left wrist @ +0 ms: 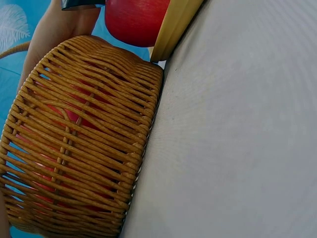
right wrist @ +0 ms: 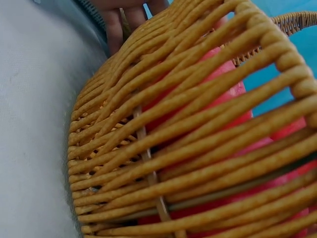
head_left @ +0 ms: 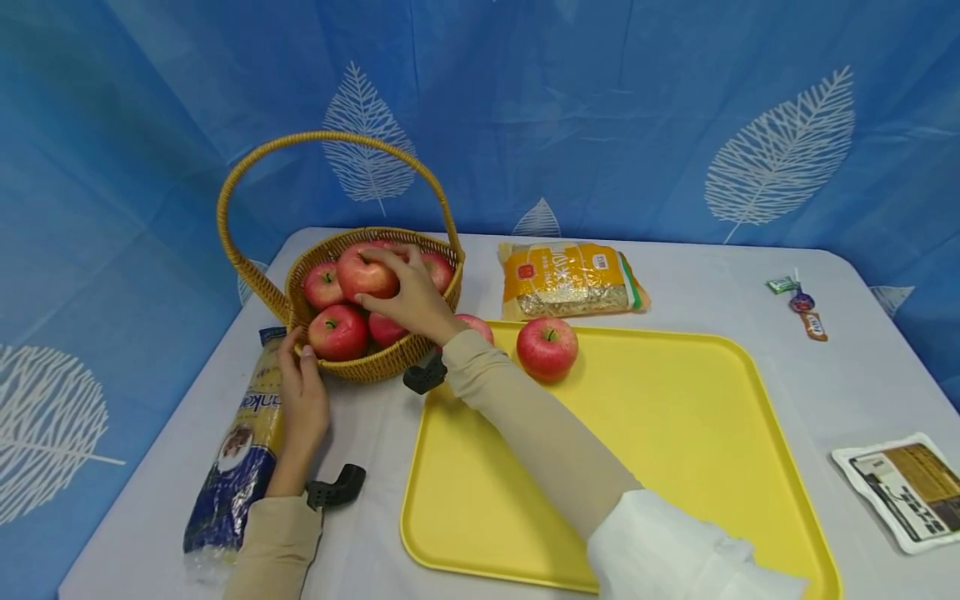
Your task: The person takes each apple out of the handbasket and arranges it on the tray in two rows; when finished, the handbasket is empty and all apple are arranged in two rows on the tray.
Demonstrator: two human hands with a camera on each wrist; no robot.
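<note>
My right hand (head_left: 414, 292) grips a red apple (head_left: 366, 271) over the wicker basket (head_left: 390, 360), thumb and fingers spread around its side. Beneath and around that apple lie several more red apples (head_left: 339, 332) inside the basket. At the basket's near left side, my left hand (head_left: 303, 408) holds the rim, thumb at the edge and fingers against the outer weave. From the right wrist view, fingers (right wrist: 115, 32) of the left hand show against the wicker wall. Two apples lie apart from the basket: one (head_left: 547, 348) on the yellow tray (head_left: 637, 467), another (head_left: 476, 327) partly hidden behind my right wrist.
A blue and gold packet (head_left: 243, 450) lies left of my left forearm. Behind the tray is an orange bag of grain (head_left: 570, 279). Small wrapped sweets (head_left: 802, 302) and a white-edged pack (head_left: 903, 492) lie on the right. The basket's tall handle (head_left: 330, 136) arches above the apples.
</note>
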